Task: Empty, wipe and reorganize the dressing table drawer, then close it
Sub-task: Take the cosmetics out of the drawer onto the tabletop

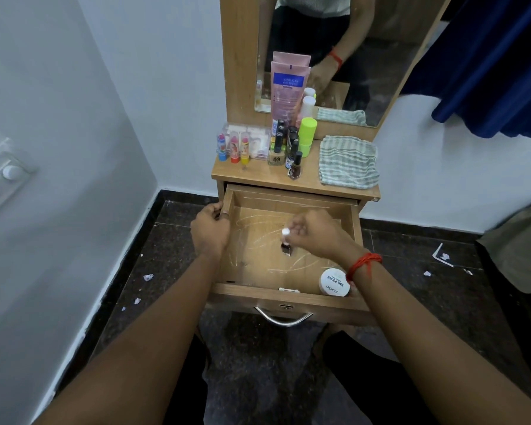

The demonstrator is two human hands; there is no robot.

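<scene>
The wooden drawer of the dressing table stands pulled open, its scratched floor mostly bare. My left hand grips the drawer's left wall near the back. My right hand hovers over the drawer's middle and pinches a small white-capped item, with a dark piece just below it. A round white nail polish remover tub sits in the front right corner of the drawer. On the tabletop lie a striped green cloth and several cosmetics.
A pink tube leans against the mirror. Three coloured lip balm sticks stand at the tabletop's left. A metal handle hangs on the drawer front. Paper scraps litter the dark floor. A blue curtain hangs at right.
</scene>
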